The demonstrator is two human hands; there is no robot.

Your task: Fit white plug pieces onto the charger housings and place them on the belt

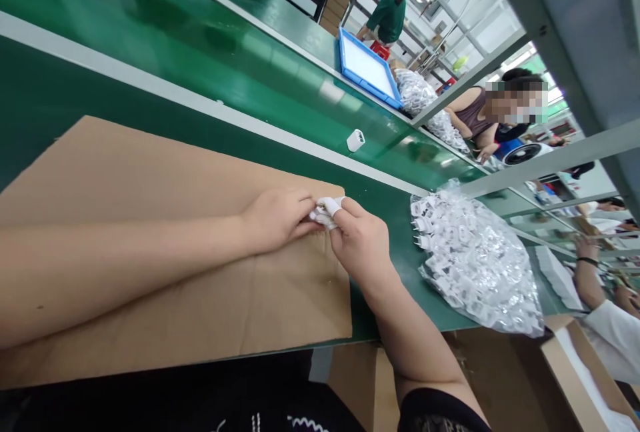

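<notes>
Both of my hands meet over the right part of a brown cardboard sheet (pixel 165 185) that lies on the green table. Between them is a small white object (pixel 327 212), mostly covered by fingers. My left hand (pixel 280 215) pinches its left side. My right hand (pixel 363 235) grips it from the right, with white coverings on the thumb and a finger. The object looks like a white plug adapter, but its details are too small to tell.
A clear bag of white plug adapters (pixel 475 259) lies to the right. One white adapter (pixel 355 141) sits on the green conveyor (pixel 300 112). Beyond are a blue tray (pixel 370 69) and seated people. Open cardboard boxes (pixel 565 352) stand at lower right, near a person's arm.
</notes>
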